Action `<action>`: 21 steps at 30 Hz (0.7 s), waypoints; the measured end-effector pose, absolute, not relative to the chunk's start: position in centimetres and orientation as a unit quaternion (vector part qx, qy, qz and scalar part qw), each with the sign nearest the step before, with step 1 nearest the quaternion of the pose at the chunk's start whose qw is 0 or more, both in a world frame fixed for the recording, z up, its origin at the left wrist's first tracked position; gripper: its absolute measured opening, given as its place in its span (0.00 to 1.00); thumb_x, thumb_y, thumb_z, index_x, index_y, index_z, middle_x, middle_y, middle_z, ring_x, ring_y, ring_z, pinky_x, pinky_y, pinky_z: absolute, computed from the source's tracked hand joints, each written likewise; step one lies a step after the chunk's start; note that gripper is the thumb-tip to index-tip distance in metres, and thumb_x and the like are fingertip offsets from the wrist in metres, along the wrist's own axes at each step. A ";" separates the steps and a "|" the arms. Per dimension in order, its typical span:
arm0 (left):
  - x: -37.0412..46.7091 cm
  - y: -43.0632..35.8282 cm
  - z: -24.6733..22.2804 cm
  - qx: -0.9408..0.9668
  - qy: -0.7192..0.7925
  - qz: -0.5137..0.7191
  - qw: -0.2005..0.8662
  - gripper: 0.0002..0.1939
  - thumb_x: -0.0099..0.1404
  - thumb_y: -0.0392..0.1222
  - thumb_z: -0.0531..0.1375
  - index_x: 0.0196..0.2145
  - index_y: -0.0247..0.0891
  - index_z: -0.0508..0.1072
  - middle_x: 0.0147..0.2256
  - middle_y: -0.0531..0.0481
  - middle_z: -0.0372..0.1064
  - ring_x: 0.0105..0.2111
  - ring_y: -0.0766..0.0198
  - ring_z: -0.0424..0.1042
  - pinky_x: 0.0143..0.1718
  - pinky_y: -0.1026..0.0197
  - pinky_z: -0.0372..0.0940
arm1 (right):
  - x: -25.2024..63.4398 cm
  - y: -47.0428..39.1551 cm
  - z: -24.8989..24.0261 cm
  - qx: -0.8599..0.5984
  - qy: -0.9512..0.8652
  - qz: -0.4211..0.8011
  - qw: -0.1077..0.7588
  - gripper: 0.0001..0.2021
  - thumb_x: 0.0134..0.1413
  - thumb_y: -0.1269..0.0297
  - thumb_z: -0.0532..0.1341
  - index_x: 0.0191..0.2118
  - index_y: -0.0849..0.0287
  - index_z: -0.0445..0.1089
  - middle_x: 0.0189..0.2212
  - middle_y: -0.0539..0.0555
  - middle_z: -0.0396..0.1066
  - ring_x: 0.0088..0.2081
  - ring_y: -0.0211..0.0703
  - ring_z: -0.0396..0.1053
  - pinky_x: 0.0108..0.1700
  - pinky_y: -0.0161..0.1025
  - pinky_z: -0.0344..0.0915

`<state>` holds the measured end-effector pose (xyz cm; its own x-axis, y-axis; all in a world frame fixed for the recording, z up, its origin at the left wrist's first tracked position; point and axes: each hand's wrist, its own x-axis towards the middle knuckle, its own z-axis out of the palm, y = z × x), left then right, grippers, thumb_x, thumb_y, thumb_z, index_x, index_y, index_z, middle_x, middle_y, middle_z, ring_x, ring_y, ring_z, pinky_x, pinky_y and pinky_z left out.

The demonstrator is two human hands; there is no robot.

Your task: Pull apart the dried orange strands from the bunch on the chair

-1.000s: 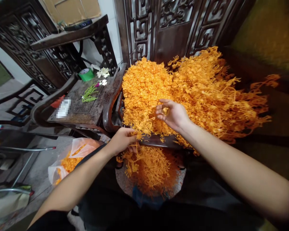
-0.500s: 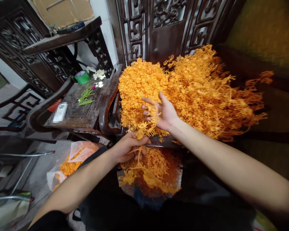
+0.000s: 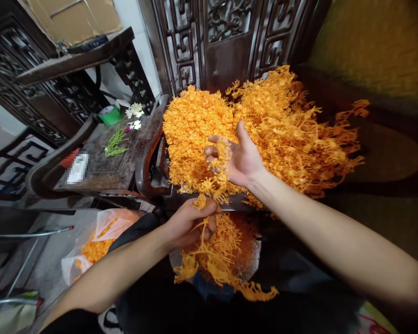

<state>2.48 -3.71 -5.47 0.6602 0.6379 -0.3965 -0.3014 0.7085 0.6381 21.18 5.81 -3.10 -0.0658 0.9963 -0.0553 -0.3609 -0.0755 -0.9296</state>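
Note:
My left hand [image 3: 191, 221] pinches the stem of an orange plastic flower sprig [image 3: 220, 269]. Part of the sprig hangs below the fist, and the other end rises toward my right hand [image 3: 244, 160]. That hand is palm up with thumb and fingers apart, the sprig's upper end lying across the fingers. Behind it, a dense heap of orange plastic pieces [image 3: 197, 123] sits on a dark wooden chair. A looser heap of orange sprigs [image 3: 285, 139] spreads to its right. Under my left hand, more orange pieces [image 3: 230, 236] lie on a round surface, partly hidden.
To the left, a dark wooden side table [image 3: 107, 169] holds green tape [image 3: 110, 115], green stems [image 3: 115, 143] and white flowers [image 3: 134, 110]. A plastic bag [image 3: 107, 222] with orange pieces stands on the floor. Carved chair backs [image 3: 226, 60] rise behind.
The view has shifted, so the surroundings sit further left. My right hand's fingers are slightly more curled beside the sprig. My left hand keeps its hold, and the sprig's lower end swings right.

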 end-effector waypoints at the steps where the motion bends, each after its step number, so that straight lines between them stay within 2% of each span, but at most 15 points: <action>1: 2.6 -3.7 -5.4 0.267 0.315 0.275 0.868 0.18 0.60 0.51 0.71 0.36 0.33 0.75 0.18 0.55 0.69 0.11 0.72 0.63 0.12 0.71 0.56 | 21.3 5.7 -2.9 -0.385 -0.394 0.634 0.543 0.35 0.58 0.25 0.49 0.46 0.53 0.72 0.36 0.56 0.75 0.38 0.47 0.75 0.31 0.42 0.71; 4: 2.9 -3.8 -5.0 0.261 0.316 0.283 0.867 0.18 0.60 0.51 0.71 0.36 0.33 0.74 0.18 0.57 0.68 0.11 0.73 0.61 0.13 0.71 0.53 | 21.3 5.4 -2.5 -0.314 -0.378 0.711 0.502 0.33 0.56 0.27 0.56 0.47 0.53 0.71 0.35 0.56 0.74 0.40 0.50 0.76 0.32 0.45 0.74; 7: 3.2 -4.0 -5.0 0.260 0.309 0.280 0.871 0.17 0.61 0.50 0.70 0.37 0.33 0.74 0.18 0.58 0.67 0.10 0.73 0.60 0.13 0.70 0.53 | 21.2 5.5 -2.3 -0.253 -0.357 0.779 0.449 0.30 0.55 0.31 0.61 0.44 0.55 0.71 0.32 0.55 0.71 0.37 0.50 0.75 0.29 0.44 0.73; 10: 3.4 -4.3 -5.2 0.258 0.303 0.279 0.874 0.17 0.62 0.50 0.70 0.37 0.33 0.74 0.18 0.57 0.68 0.10 0.72 0.61 0.14 0.69 0.55 | 21.0 5.9 -2.2 -0.220 -0.320 0.806 0.447 0.24 0.59 0.36 0.61 0.36 0.55 0.68 0.28 0.51 0.67 0.28 0.39 0.68 0.26 0.38 0.69; 12: 3.5 -4.4 -5.5 0.256 0.302 0.275 0.876 0.17 0.61 0.50 0.70 0.36 0.33 0.74 0.18 0.56 0.69 0.11 0.71 0.63 0.14 0.69 0.57 | 21.0 6.1 -2.0 -0.210 -0.301 0.802 0.472 0.23 0.61 0.39 0.62 0.33 0.56 0.65 0.26 0.48 0.63 0.23 0.34 0.60 0.23 0.33 0.61; 14: 3.6 -4.5 -5.6 0.250 0.303 0.268 0.880 0.17 0.61 0.50 0.71 0.36 0.33 0.75 0.18 0.56 0.69 0.11 0.70 0.64 0.13 0.69 0.57 | 21.0 6.2 -1.8 -0.215 -0.306 0.791 0.485 0.25 0.59 0.37 0.62 0.30 0.56 0.64 0.24 0.47 0.60 0.22 0.33 0.55 0.20 0.31 0.53; 16: 3.6 -4.6 -5.6 0.244 0.306 0.262 0.882 0.17 0.60 0.50 0.71 0.36 0.34 0.75 0.18 0.56 0.70 0.11 0.70 0.65 0.13 0.69 0.58 | 21.0 6.1 -1.6 -0.225 -0.330 0.779 0.483 0.28 0.57 0.32 0.61 0.28 0.56 0.64 0.24 0.48 0.60 0.21 0.33 0.53 0.19 0.31 0.49; 19: 3.6 -4.8 -5.7 0.236 0.304 0.262 0.885 0.17 0.60 0.51 0.72 0.36 0.34 0.75 0.18 0.56 0.70 0.11 0.69 0.65 0.12 0.69 0.59 | 21.0 5.8 -1.3 -0.212 -0.365 0.769 0.480 0.31 0.54 0.28 0.60 0.25 0.56 0.62 0.24 0.49 0.62 0.22 0.34 0.54 0.21 0.33 0.51; 21: 3.5 -4.9 -5.7 0.235 0.298 0.264 0.887 0.17 0.61 0.50 0.71 0.36 0.34 0.75 0.18 0.55 0.70 0.11 0.70 0.66 0.13 0.69 0.59 | 21.0 5.5 -1.2 -0.202 -0.377 0.764 0.483 0.32 0.55 0.28 0.59 0.23 0.56 0.60 0.22 0.48 0.59 0.21 0.34 0.54 0.21 0.34 0.51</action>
